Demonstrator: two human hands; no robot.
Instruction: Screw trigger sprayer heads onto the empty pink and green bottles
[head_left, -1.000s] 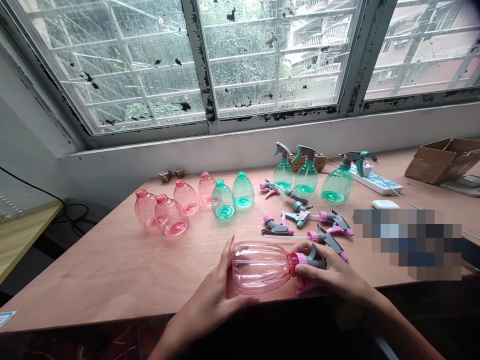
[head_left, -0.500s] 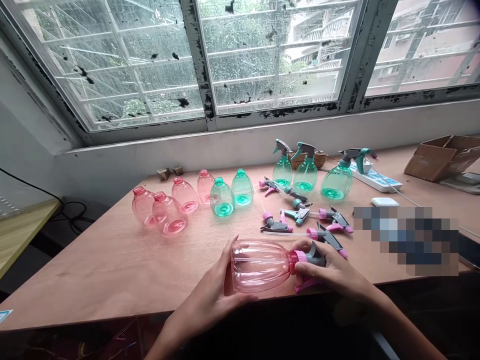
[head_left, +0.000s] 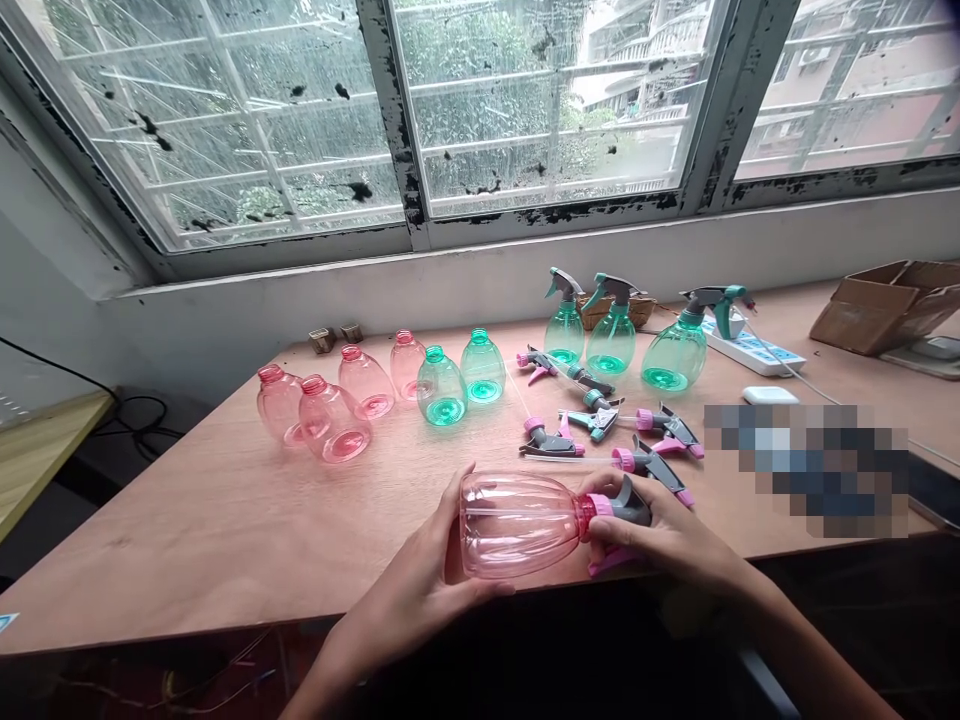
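Note:
A clear pink spray bottle lies sideways between my hands above the table's front edge. My left hand is wrapped round its base end. At the neck, my right hand grips the pink collar and grey spray head with thumb and fingers. A thin tube shows inside the bottle. Just beyond my right hand lie several loose spray heads, among them a grey and pink one and a grey and green one.
Several open pink bottles stand at the left, beside two open green bottles. Three green bottles with spray heads stand at the back. A power strip, white case and cardboard box are at the right.
The view has shifted slightly, so the table and its things sit a little higher in the picture. Both hands keep the same hold on the spray bottle.

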